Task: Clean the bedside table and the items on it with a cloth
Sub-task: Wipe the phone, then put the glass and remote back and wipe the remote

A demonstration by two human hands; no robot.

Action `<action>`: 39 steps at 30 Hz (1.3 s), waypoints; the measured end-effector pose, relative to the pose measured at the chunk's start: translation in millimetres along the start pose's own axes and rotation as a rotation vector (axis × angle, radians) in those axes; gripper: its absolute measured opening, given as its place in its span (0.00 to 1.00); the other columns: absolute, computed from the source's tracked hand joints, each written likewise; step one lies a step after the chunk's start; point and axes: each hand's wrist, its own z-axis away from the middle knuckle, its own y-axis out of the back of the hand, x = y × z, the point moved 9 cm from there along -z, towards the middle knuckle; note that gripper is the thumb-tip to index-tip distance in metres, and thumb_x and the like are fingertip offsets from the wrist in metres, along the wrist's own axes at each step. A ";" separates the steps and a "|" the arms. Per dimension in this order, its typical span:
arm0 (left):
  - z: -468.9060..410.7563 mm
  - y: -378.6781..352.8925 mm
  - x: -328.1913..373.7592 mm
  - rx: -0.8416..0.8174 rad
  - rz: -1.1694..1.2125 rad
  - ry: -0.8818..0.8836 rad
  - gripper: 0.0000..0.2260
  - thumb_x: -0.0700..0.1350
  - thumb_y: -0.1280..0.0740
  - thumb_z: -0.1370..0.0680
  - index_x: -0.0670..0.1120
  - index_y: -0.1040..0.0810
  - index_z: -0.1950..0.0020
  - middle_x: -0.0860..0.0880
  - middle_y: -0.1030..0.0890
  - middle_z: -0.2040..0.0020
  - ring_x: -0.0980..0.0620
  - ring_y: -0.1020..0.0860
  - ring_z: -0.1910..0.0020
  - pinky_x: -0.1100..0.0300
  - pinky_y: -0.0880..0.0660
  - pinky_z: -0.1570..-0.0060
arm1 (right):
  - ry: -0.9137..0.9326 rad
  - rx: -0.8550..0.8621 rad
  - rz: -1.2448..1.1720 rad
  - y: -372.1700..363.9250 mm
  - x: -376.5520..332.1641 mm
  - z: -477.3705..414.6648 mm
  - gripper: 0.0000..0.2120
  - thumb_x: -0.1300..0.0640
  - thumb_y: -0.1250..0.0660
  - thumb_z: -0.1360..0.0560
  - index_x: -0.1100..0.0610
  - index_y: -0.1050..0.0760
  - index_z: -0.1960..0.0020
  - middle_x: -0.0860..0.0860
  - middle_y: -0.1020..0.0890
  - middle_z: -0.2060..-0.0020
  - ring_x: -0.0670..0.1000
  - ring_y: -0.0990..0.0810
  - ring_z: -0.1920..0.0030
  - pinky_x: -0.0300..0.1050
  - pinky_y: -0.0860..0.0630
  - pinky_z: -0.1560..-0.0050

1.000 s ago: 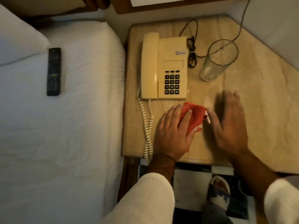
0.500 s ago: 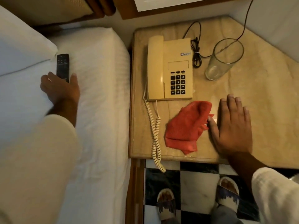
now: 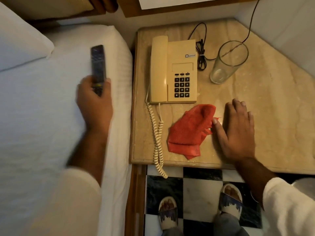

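Note:
A crumpled red cloth (image 3: pixel 190 130) lies on the marble bedside table (image 3: pixel 272 106), just in front of a cream push-button telephone (image 3: pixel 173 72). My right hand (image 3: pixel 236 132) rests flat on the tabletop right of the cloth, fingers spread, thumb tip touching the cloth's edge. My left hand (image 3: pixel 94 106) is over the bed and grips the lower end of a black remote control (image 3: pixel 98 65), which looks blurred and lifted off the sheet. An empty drinking glass (image 3: pixel 226 63) stands upright behind my right hand.
The phone's coiled cord (image 3: pixel 157 138) hangs over the table's front edge. A bundled black cable (image 3: pixel 201 55) lies between phone and glass. A white bed (image 3: pixel 42 116) with a pillow (image 3: pixel 20 43) adjoins the table's left side. My sandalled feet stand on checkered floor (image 3: pixel 197 196).
My left hand left the cloth, reached across to the bed, and closed on the remote, which now sits nearer the table. My right hand stayed flat beside the cloth.

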 end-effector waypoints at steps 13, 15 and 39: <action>225.1 -75.6 142.3 -0.368 0.116 -0.264 0.22 0.59 0.43 0.15 0.54 0.23 0.26 0.52 0.26 0.28 0.51 0.29 0.28 0.52 0.28 0.32 | -0.657 -0.310 -1.939 16.5 -46.8 31.5 0.34 0.34 0.49 0.15 0.54 0.10 0.51 0.53 0.11 0.51 0.51 0.11 0.50 0.46 0.16 0.41; 211.6 -92.8 117.9 -0.384 -0.069 -0.302 0.24 0.61 0.41 0.16 0.55 0.28 0.23 0.49 0.31 0.23 0.46 0.34 0.23 0.42 0.30 0.28 | -0.728 -0.218 -1.957 17.2 -21.5 28.7 0.31 0.35 0.47 0.15 0.56 0.12 0.47 0.54 0.12 0.52 0.52 0.12 0.54 0.45 0.13 0.54; 234.4 -114.8 177.7 -0.459 0.099 -0.373 0.19 0.51 0.35 0.20 0.51 0.19 0.30 0.46 0.23 0.37 0.47 0.26 0.37 0.53 0.24 0.39 | -0.841 -0.216 -1.803 -2.9 -14.0 65.2 0.15 0.46 0.32 0.18 0.55 0.12 0.44 0.56 0.11 0.48 0.53 0.11 0.47 0.49 0.14 0.46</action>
